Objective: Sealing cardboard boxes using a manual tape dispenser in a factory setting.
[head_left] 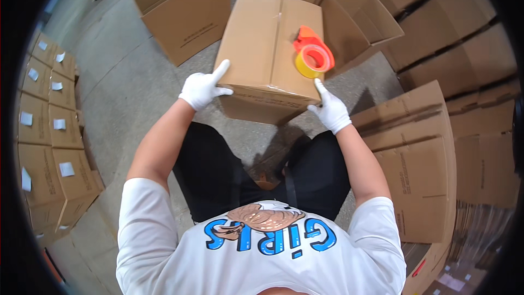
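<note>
A closed cardboard box point(245, 41) stands in front of me, clear tape running along its top seam and down over the near edge. My left hand point(200, 89), in a white glove, grips its near left corner, with one digit stretched up along the side. At the near right corner, my gloved right hand point(332, 111) holds the box too; some of its fingers are hidden. On the right part of the lid lies an orange-red tape dispenser point(307, 37) with a yellow-edged tape roll point(309, 67), just beyond the right hand's fingertips.
Open cartons stand at the upper left point(188, 30) and right behind the box point(357, 24). Stacked cartons with white labels point(35, 123) line the left side. Flattened cardboard point(417, 180) leans close by my right arm. More cardboard stacks point(447, 27) fill the far right.
</note>
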Motion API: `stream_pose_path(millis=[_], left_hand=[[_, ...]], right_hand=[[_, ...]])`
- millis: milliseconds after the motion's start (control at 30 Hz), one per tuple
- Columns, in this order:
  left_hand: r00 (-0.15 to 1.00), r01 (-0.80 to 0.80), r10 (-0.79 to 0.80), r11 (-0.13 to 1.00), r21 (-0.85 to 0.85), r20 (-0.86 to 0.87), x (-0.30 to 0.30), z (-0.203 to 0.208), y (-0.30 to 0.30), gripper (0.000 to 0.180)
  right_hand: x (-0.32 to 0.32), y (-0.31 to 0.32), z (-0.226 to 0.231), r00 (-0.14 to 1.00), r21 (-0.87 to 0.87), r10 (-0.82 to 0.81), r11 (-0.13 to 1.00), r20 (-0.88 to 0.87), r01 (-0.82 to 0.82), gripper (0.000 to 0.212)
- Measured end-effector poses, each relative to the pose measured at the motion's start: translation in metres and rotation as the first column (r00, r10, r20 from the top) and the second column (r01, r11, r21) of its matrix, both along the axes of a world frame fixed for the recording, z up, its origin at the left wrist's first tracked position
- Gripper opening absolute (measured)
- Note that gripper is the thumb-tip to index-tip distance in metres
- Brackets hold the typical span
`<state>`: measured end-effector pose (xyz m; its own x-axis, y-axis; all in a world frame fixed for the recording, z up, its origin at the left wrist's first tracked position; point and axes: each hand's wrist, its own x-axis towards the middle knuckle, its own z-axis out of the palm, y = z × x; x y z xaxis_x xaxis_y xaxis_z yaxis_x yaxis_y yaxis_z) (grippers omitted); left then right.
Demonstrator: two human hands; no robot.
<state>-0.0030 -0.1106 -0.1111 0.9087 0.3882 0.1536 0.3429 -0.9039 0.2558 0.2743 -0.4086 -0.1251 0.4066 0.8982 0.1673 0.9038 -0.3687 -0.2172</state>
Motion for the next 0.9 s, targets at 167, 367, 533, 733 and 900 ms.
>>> stream_pose_path(millis=[167,367,533,733,900], left_hand=[[1.0,-0.014,0.014,1.0,0.025,-0.007,-0.001,-0.006,0.002,0.078],[1.0,0.015,-0.016,0.999,0.037,0.016,-0.001,-0.012,0.008,0.073],[0.999,0.039,-0.042,0.995,0.096,0.03,-0.008,-0.008,-0.006,0.072],[0.982,0.101,-0.123,0.983,0.151,0.144,-0.017,-0.01,-0.04,0.072],[0.983,0.083,-0.106,0.985,0.153,0.148,-0.016,-0.009,-0.044,0.072]], right_hand=[[0.004,-0.003,-0.006,0.891,0.116,-0.012,0.991,-0.455,0.073,0.081],[0.01,-0.008,-0.012,0.927,0.224,0.073,0.975,-0.368,0.012,0.07],[0.01,-0.011,-0.002,0.877,0.046,-0.049,0.996,-0.477,0.081,0.065],[-0.014,-0.002,0.02,0.963,-0.007,-0.235,0.972,-0.128,0.237,0.072],[-0.038,0.012,0.025,0.928,-0.052,-0.368,0.927,0.053,0.371,0.094]])
